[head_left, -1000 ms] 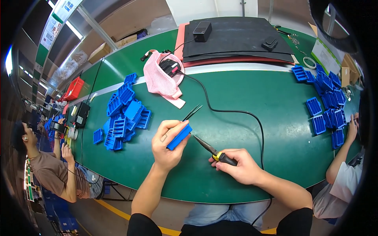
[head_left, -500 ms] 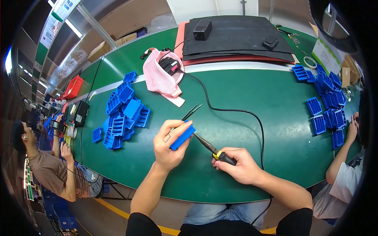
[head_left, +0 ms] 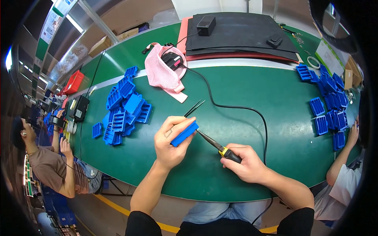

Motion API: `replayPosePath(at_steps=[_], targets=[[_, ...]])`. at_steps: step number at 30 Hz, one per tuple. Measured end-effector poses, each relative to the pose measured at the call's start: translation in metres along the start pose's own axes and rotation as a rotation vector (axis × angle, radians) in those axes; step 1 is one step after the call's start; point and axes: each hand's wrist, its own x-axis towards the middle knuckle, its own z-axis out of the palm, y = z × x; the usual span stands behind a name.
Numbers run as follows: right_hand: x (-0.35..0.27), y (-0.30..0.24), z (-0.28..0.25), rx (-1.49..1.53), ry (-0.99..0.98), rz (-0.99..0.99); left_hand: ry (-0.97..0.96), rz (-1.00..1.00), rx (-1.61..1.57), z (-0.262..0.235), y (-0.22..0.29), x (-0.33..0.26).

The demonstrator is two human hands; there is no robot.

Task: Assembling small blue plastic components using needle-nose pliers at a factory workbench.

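Observation:
Over the near middle of the green table, my left hand (head_left: pixel 167 145) is closed around a small blue plastic part (head_left: pixel 184 134), its narrow side facing up. Dark tweezers (head_left: pixel 195 107) stick out beyond the same hand, their grip end hidden by my fingers. My right hand (head_left: pixel 249 165) is wrapped around the black and yellow handle of needle-nose pliers (head_left: pixel 211 140). The long tapered tip points left and meets the right end of the blue part; whether it grips anything there cannot be made out.
Slotted blue plastic parts lie heaped at left (head_left: pixel 125 106) and right (head_left: pixel 332 98). A pink mesh pouch (head_left: pixel 159 70) holds a black device, whose black cable (head_left: pixel 236 106) curves around my right hand. Black sheets (head_left: pixel 240 35) lie at the back. Co-workers sit left (head_left: pixel 55 169) and right (head_left: pixel 342 185).
The view has shifted slightly. My right hand and the pliers have moved a little to the right, with the tip still at the blue part's end. The left hand keeps its hold.

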Motion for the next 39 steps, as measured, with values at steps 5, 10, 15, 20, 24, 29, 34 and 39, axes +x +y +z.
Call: replayPosePath(at_steps=[5,10,15,20,24,29,34,39], targets=[[0.000,-0.003,0.000,-0.045,0.009,-0.026,0.017,-0.057,-0.011,0.000,0.001,-0.002],[-0.001,-0.008,-0.003,-0.117,-0.021,0.022,-0.016,0.030,0.042,-0.002,-0.004,-0.002],[-0.001,-0.002,-0.004,-0.072,0.030,0.071,0.110,-0.022,0.064,-0.002,-0.010,0.001],[0.000,-0.002,-0.002,-0.016,-0.051,0.055,0.067,-0.011,0.045,0.004,-0.002,-0.002],[0.001,-0.005,0.000,-0.052,-0.070,0.044,0.033,0.032,0.048,0.006,-0.001,-0.002],[0.000,-0.004,0.000,-0.068,-0.073,0.043,0.023,0.031,0.041,0.008,-0.002,-0.005],[0.000,-0.005,0.002,-0.078,-0.055,0.043,0.031,0.046,0.079,0.011,-0.002,-0.007],[0.001,-0.002,0.003,-0.087,-0.040,-0.013,0.058,0.008,0.116,0.013,-0.001,-0.008]])
